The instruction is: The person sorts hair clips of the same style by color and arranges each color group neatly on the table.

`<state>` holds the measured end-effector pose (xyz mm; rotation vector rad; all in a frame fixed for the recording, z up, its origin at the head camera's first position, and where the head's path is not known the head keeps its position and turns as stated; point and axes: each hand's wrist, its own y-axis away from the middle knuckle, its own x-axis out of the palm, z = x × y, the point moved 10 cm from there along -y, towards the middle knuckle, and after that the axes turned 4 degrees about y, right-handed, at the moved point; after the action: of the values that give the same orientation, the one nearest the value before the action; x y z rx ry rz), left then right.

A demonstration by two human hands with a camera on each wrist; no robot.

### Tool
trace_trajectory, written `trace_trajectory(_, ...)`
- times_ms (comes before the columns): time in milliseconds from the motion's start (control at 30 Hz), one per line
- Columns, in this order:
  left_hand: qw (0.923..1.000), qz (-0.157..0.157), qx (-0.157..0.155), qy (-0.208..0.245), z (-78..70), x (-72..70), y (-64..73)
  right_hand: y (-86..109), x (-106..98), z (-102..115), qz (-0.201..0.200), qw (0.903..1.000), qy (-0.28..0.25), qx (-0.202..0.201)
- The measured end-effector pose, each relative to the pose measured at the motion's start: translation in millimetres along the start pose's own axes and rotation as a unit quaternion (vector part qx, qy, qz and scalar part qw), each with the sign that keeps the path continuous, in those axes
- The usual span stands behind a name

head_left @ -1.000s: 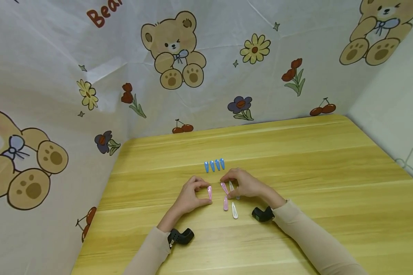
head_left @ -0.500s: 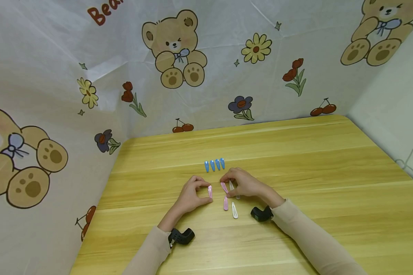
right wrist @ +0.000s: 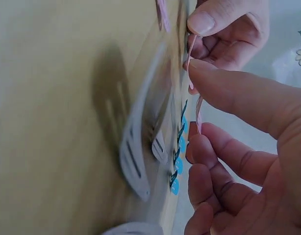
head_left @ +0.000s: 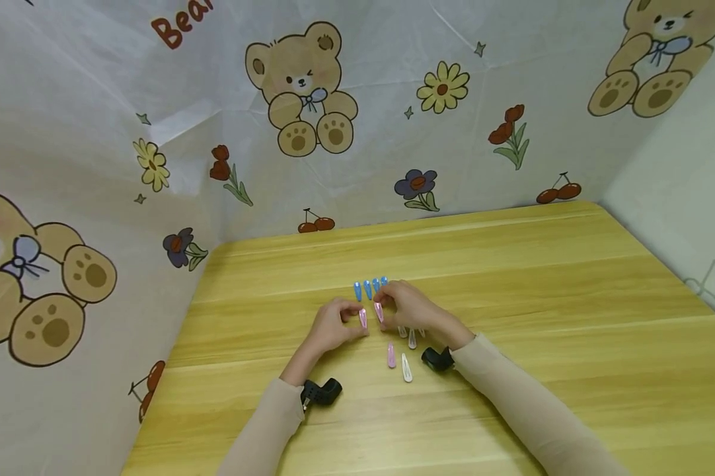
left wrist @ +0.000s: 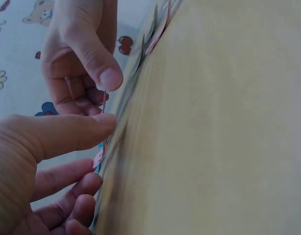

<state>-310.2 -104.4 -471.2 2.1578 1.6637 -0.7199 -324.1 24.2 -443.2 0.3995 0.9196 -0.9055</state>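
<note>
In the head view my left hand (head_left: 329,326) pinches a pink snap hair clip (head_left: 363,318) between thumb and fingertips. Close on its right, my right hand (head_left: 415,308) holds a second pink hair clip (head_left: 379,312) the same way. Just beyond both stands a row of several blue hair clips (head_left: 367,289), partly behind the right fingers. Nearer the wearer lie a loose pink hair clip (head_left: 391,356) and a white hair clip (head_left: 407,367). Several more pale clips (right wrist: 135,156) lie below the right hand, partly covered in the head view.
The wooden table (head_left: 512,277) extends around the hands. A bear-printed cloth (head_left: 369,132) hangs along its back and left sides. Black wrist cameras (head_left: 322,393) sit on both wrists, close to the tabletop. A thin cord (head_left: 704,284) hangs at the right.
Both hands have moved away from the wearer, toward the blue row, with their pink clips. My right hand has also shifted left, bringing its clip beside the left one and uncovering pale clips.
</note>
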Motion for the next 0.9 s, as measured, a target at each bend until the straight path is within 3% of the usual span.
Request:
trace_trajectory(233,0.9993,-0.011,-0.018,-0.031,3.1,-5.2,-7.4,-14.6,6,2,0.031,0.9994,0.003,0.016)
trace_trajectory(533,0.9992,-0.015,-0.029,-0.025,10.0,-5.8,-8.9,-20.3,12,2,0.053,0.9979,0.009,0.035)
trace_trajectory(900,0.9993,-0.020,-0.025,-0.021,13.3,-3.7,-7.0,-7.5,4,4,0.021,0.9993,0.010,0.030)
